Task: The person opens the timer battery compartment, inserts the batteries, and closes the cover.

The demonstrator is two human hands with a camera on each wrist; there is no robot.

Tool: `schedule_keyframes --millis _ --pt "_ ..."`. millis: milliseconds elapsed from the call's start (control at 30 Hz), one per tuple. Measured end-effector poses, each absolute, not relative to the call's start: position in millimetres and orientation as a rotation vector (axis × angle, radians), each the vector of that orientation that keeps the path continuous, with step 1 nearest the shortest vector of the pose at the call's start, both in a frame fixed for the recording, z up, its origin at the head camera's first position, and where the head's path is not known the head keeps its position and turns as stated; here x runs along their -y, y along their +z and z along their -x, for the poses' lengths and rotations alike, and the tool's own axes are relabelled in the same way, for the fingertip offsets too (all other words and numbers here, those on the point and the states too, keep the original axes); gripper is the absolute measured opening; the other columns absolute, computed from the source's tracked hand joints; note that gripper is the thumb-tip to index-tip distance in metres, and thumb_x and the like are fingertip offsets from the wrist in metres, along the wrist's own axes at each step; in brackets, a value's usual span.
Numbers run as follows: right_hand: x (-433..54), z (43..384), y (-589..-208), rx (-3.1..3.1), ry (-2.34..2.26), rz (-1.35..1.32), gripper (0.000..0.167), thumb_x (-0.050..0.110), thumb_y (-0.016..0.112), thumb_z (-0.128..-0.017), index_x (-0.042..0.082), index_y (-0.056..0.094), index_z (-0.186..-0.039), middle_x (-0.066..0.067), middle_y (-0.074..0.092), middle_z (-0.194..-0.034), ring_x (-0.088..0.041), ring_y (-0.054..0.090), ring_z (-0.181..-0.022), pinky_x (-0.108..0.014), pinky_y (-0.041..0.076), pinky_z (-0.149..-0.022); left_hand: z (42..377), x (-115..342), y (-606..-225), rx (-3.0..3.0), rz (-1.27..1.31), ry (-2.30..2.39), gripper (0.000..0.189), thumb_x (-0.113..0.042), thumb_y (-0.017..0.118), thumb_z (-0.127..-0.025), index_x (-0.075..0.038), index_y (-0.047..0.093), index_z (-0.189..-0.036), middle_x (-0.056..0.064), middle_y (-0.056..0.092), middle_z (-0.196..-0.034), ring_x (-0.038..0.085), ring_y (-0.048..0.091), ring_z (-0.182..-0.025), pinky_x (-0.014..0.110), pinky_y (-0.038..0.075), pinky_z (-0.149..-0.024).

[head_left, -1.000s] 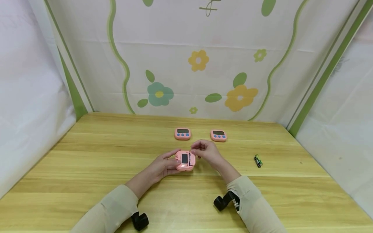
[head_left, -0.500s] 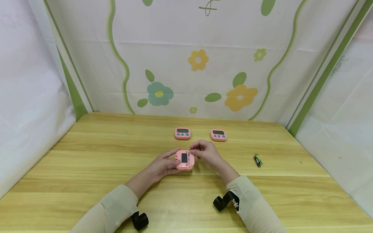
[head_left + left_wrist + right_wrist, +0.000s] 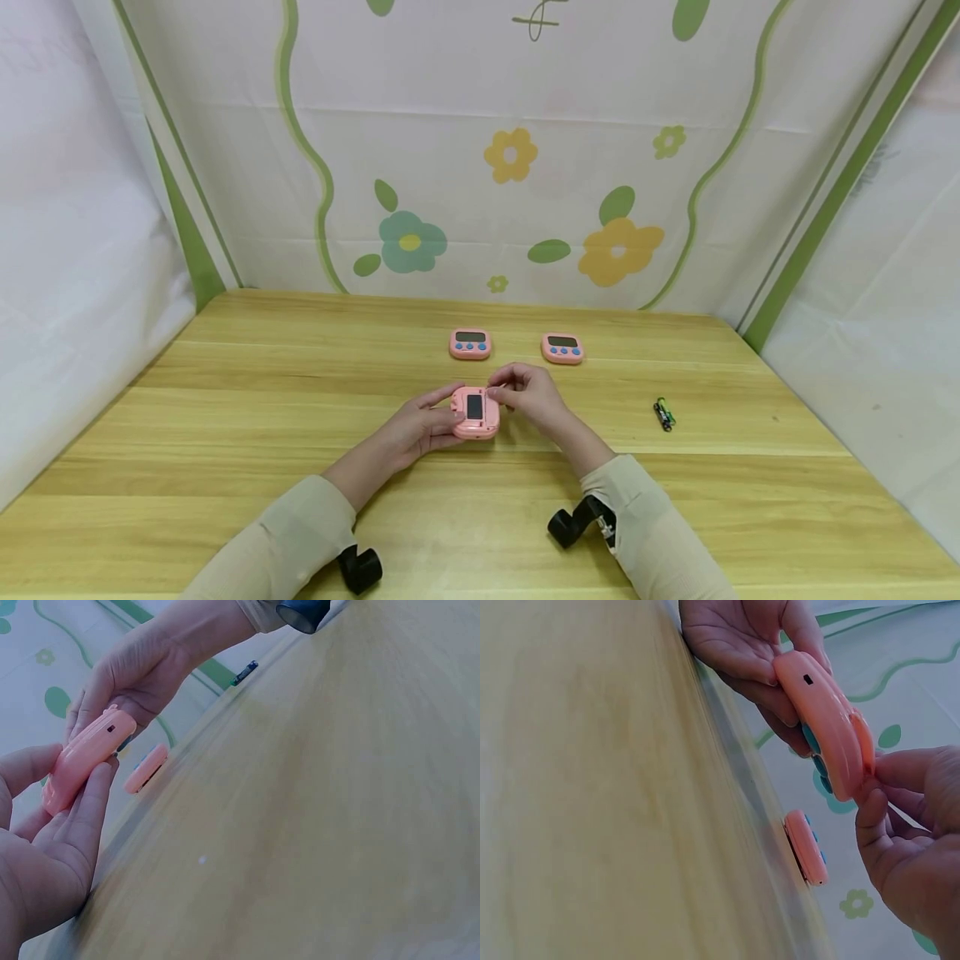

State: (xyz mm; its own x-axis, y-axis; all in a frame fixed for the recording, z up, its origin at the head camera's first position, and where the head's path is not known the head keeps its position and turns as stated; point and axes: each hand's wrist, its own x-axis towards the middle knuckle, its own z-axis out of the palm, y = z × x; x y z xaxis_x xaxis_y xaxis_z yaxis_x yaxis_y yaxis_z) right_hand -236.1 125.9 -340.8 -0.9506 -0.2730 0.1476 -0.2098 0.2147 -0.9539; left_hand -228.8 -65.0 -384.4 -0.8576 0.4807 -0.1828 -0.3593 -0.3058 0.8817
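In the head view my left hand (image 3: pixel 422 429) grips a pink digital timer (image 3: pixel 469 428) by one side, its back turned up, with a dark rectangle in the middle. My right hand (image 3: pixel 534 395) is at the timer's other side. In the right wrist view, thumb and fingers of that hand pinch the edge of a thin pink battery cover (image 3: pixel 863 741), which stands tilted off the timer's back. Blue buttons (image 3: pixel 811 740) face down toward the left fingers. Whether batteries lie beneath the cover is hidden.
Two more pink timers, a left one (image 3: pixel 470 344) and a right one (image 3: pixel 562 349), lie face up beyond the hands. Small green-and-black batteries (image 3: pixel 663 414) lie on the wooden table (image 3: pixel 750 500) at right. A flowered curtain (image 3: pixel 465 100) closes off the back.
The right hand has shifted slightly left with the pink cover. The dark battery slot, visible a second ago, is now mostly covered. The left hand stays nearly still.
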Motion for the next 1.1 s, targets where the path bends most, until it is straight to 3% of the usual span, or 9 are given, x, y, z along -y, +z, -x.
schedule_keyframes --millis 600,1100 --pt "-136.6 250.2 -359.2 -2.3 -1.883 0.433 0.024 0.003 0.061 -0.078 -0.012 0.055 -0.095 -0.008 0.057 -0.08 -0.013 0.047 -0.059 -0.027 0.045 -0.054 228.6 65.6 -384.7 -1.418 -0.149 2.198 0.06 0.0 0.054 -0.081 -0.008 0.028 -0.135 0.021 0.048 -0.116 0.023 0.057 -0.087 0.038 0.045 -0.08" --pt "-149.1 251.7 -361.9 -1.945 -1.771 0.476 0.043 0.007 0.056 -0.083 -0.003 0.042 -0.123 -0.009 0.058 -0.077 -0.015 0.053 -0.061 -0.022 0.046 -0.053 228.1 65.0 -384.3 -1.413 -0.147 2.219 0.06 0.002 0.053 -0.081 -0.007 0.028 -0.135 0.021 0.051 -0.111 0.023 0.059 -0.084 0.037 0.046 -0.079"
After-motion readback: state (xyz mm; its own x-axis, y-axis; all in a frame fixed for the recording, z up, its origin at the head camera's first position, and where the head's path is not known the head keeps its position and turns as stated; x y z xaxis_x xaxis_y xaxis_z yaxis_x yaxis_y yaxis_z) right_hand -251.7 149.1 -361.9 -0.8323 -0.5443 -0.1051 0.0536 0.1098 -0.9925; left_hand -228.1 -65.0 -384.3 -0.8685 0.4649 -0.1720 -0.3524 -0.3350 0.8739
